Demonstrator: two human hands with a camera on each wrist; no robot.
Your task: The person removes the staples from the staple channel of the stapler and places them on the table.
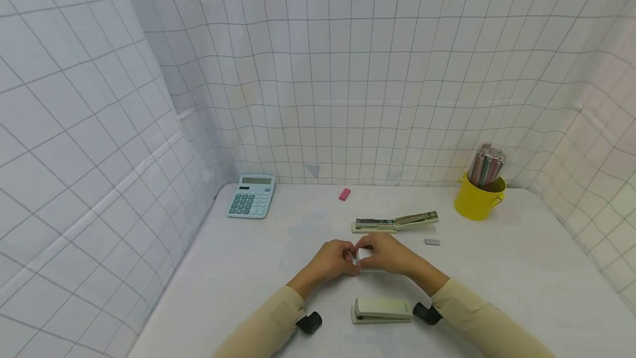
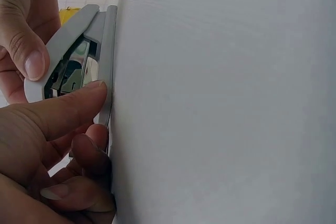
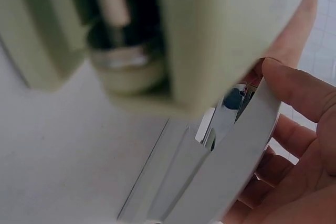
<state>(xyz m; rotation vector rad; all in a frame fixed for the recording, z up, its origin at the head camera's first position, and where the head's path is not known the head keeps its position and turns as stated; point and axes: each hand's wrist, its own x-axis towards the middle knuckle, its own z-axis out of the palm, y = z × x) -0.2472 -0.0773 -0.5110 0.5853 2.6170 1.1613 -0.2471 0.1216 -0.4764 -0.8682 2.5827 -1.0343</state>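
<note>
Pale green stapler nearest; beyond, on the counter, pinching the white stapler between both curled hands: likely light, stiff, slick; best held by base and top arm.

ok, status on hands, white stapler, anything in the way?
Left hand holding base of white stapler, right hand gripping its top. Mouth open. Pale-green stapler nearer, opened stapler beyond; neither looks blocking.

I can see the right hand gripping a grey-white stapler on the white worktop, thumb against its upper arm. A pale green stapler looms blurred in front.
</note>
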